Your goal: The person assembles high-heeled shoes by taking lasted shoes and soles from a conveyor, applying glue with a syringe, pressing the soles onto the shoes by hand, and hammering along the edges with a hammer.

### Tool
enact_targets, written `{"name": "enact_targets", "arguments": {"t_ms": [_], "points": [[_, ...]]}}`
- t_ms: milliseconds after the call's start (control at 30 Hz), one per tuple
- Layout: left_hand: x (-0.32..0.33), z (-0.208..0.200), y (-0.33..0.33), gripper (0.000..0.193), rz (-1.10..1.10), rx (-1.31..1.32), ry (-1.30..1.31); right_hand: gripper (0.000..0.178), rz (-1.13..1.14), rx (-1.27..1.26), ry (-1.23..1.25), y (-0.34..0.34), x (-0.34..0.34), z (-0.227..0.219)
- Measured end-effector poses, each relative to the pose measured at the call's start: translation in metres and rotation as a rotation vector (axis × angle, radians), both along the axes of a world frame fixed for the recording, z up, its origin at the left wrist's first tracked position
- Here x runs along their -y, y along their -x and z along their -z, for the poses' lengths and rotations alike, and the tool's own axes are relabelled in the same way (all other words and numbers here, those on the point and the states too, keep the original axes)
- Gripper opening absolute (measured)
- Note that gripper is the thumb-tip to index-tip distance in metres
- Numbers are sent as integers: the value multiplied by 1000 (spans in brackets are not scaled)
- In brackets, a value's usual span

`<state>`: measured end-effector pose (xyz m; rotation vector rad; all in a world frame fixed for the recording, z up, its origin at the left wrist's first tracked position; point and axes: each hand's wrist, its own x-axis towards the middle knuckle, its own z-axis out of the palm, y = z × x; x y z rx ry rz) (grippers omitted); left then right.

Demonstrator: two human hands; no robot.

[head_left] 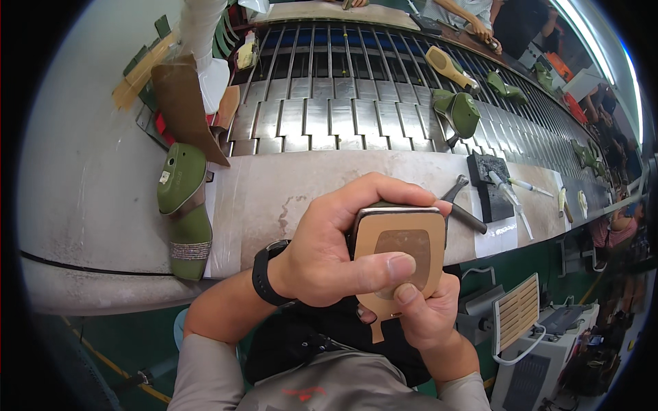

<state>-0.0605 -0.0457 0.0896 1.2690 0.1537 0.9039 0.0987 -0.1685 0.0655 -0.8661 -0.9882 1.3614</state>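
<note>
My left hand point(322, 240), with a dark watch on its wrist, wraps over the back and side of a shoe whose tan insole point(392, 223) faces up. The left thumb lies flat across the insole's darker centre patch. From below, my right hand point(436, 314) grips the lower right side, its thumb pressed on the insole near the left thumb. A narrow tan tail of the insole hangs free at the bottom. Most of the shoe under it is hidden; only a dark rim shows. A hammer point(469, 214) lies on the bench just beyond my right hand.
At left on the bench rests a green sandal point(182, 185) with a glittery strap. A black block point(490, 185) with brushes stands at right. Beyond runs a metal slatted conveyor point(329, 116) carrying green shoes point(460, 113). Other people's hands point(483, 31) work across it.
</note>
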Motion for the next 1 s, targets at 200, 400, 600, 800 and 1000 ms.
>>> {"name": "enact_targets", "arguments": {"t_ms": [200, 400, 600, 800, 1000], "points": [[-7, 1, -4, 68, 84, 40, 45, 32, 13, 53, 44, -7, -1, -7], [-52, 12, -27, 77, 74, 133, 72, 42, 6, 72, 124, -31, -36, -23], [-59, 9, -44, 69, 12, 113, 82, 41, 9, -28, 81, -50, -56, -17], [-69, 20, -48, 59, 19, 94, -75, 40, 46, 26, 60, -58, -58, -15], [-55, 14, -36, 76, -4, 33, -209, 39, 41, 28, 84, -60, -56, -24]]}}
